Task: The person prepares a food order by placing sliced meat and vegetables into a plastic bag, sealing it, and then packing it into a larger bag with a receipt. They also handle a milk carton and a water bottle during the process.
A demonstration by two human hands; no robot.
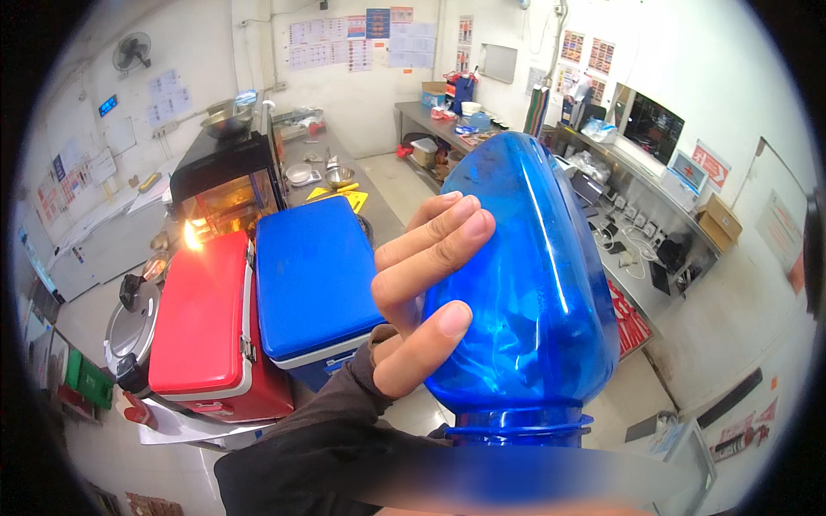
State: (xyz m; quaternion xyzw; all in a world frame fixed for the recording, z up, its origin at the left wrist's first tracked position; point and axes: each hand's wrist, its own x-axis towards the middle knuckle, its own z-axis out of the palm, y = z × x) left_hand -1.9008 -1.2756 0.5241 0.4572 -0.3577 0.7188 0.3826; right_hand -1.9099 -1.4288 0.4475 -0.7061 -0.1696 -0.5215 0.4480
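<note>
A large translucent blue plastic bottle (523, 290) is raised close before me, its base tilted up and away. Its ridged neck (519, 422) points down towards me, and the mouth is lost in a blurred patch. My left hand (426, 277) holds the bottle from its left side, the thumb lower and the fingers above it; a dark sleeve covers that arm. My right hand is out of view. Beyond my left wrist stand a blue cooler box (316, 277) and a red cooler box (200, 316), both with lids down.
A lidded steel pot (132, 322) stands left of the red cooler. Behind the coolers is a lit glass-fronted display warmer (226, 187). A steel counter (381, 200) holds bowls and a yellow cutting board (355, 198). Chargers and cables lie on the right-hand bench (635, 284).
</note>
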